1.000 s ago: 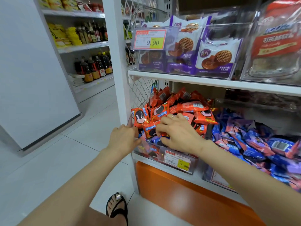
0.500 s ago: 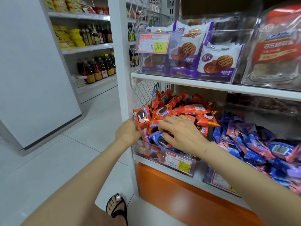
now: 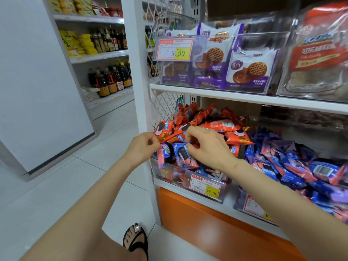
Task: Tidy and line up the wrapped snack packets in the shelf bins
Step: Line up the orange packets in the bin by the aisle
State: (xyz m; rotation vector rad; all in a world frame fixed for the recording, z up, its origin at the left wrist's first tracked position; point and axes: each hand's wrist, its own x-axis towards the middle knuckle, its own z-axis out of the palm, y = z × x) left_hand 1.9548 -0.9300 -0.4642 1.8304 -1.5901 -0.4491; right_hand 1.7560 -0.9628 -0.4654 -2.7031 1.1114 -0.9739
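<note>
Together, left hand (image 3: 142, 147), right hand (image 3: 209, 147) on orange packets (image 3: 224, 125); one bin (image 3: 169, 173)

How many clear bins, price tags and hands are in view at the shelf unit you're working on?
Clear bins: 4 (waffle-bag bin, red-bag bin, orange-packet bin, blue-packet bin)
Price tags: 3 (9.90 tag, 27.80 tag, unreadable tag)
Hands: 2 (left hand, right hand, both pinching orange packets)
Total: 9

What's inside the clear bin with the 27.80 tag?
Orange packets heaped high, blue packets standing at the bin's front. The left hand and right hand cover the middle; the bottom layers are hidden.
</note>
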